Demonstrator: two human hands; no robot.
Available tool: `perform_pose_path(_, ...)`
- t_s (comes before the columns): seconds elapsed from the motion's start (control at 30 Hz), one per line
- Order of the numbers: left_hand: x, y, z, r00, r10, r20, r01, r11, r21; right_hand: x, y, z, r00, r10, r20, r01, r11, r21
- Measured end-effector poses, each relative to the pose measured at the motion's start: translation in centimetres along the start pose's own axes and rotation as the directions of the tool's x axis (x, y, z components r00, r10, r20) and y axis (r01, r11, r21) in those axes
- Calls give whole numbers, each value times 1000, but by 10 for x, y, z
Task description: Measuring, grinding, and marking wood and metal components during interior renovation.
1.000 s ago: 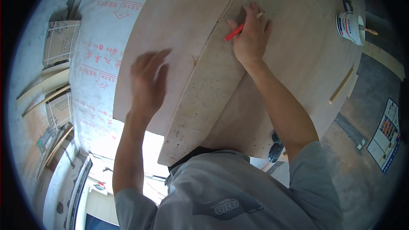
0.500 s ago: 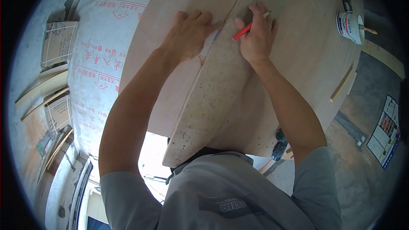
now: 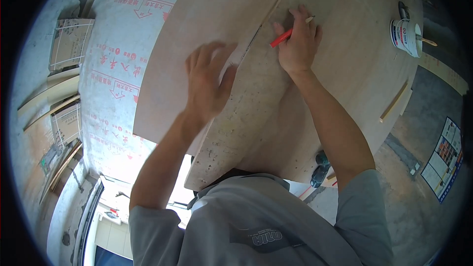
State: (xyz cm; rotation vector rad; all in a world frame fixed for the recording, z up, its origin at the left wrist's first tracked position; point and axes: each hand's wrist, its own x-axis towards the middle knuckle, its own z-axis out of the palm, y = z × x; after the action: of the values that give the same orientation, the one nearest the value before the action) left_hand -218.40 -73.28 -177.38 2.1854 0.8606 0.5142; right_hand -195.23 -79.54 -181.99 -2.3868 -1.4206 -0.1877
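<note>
Closest to the lens is one grey T-shirt, with two bare forearms reaching out over the work. Just past the right elbow there's one dark power tool, looks like a drill. Under everything is plywood: a big sheet on the left, and one straight seam between it and a speckled board that runs from the waist up and away.

Two hands on the job. The left hand is kinda blurry, fingers loosely spread and thumb out, right by the seam; can't tell if it's actually touching the wood. The right hand is over the wood right of the seam, fingers fanned, with one red pencil tucked in across them, dark tip pointing up and right.

Further out on the right: one thin wooden strip, one white bucket with one brush poking out, one printed sheet on the floor. Off left, white floor covering with red print, then two strapped cartons.
</note>
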Motion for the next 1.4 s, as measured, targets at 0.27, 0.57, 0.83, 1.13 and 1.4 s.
perform_pose_path(0.27, -272, 17, -30, 739, -674, -21, 672, 734, 103, 10, 3, -2, 999, -35, 12, 35, 999, -5)
perform_pose_path(0.57, -288, 3, -15, 804, -586, 96, 562, 803, 198, 64, -1, 0, 979, 38, 203, -21, 996, -83)
perform_pose_path(0.83, -287, -2, -23, 824, -550, -137, 565, 819, 106, 35, 37, -3, 996, 36, 81, -40, 998, 56)
perform_pose_path(1.13, 50, 12, 32, 990, -63, 122, 9, 918, 397, 23, 33, -3, 1000, -8, 3, 8, 997, 75)
perform_pose_path(1.4, 75, 0, 57, 946, 83, 314, -256, 784, 565, 23, 35, -6, 999, 3, -54, 5, 990, 141)
